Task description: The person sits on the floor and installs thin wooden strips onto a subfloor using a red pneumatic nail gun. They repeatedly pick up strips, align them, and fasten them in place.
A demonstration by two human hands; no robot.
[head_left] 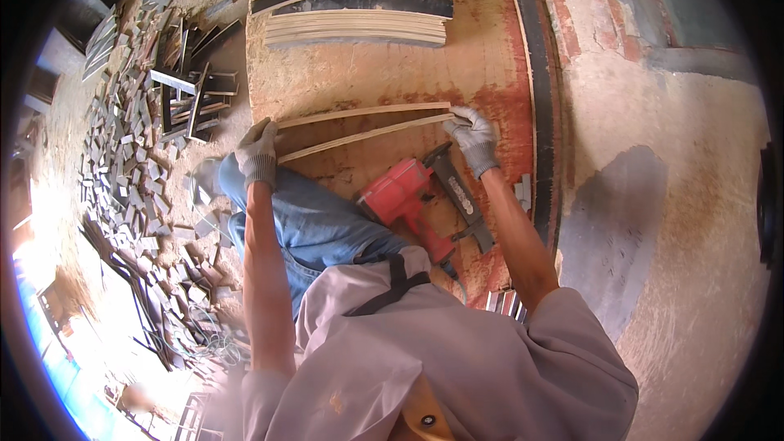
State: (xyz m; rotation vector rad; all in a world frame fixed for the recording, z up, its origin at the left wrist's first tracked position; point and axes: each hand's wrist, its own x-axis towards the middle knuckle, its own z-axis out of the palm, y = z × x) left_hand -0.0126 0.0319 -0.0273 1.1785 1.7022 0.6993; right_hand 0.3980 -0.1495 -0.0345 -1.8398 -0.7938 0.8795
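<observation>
My left hand (258, 149), in a grey work glove, is closed on the left ends of two thin wooden strips. The upper strip (363, 113) runs slightly bowed, and the lower strip (365, 138) slants up to meet it, so they lie apart at the left and close together at the right. Gloved the same way, my right hand (472, 137) pinches their right ends. Just below the strips, a red nail gun (400, 189) with a black magazine (459, 196) lies on the board, near my right forearm and my knee.
At the far side of the reddish-brown board (351, 73) lies a stack of curved plywood strips (355, 27). Many small dark offcuts (122, 155) cover the floor to the left, beside a heap of longer pieces (196, 98). A dark rail (539, 90) borders the right, before a worn wall.
</observation>
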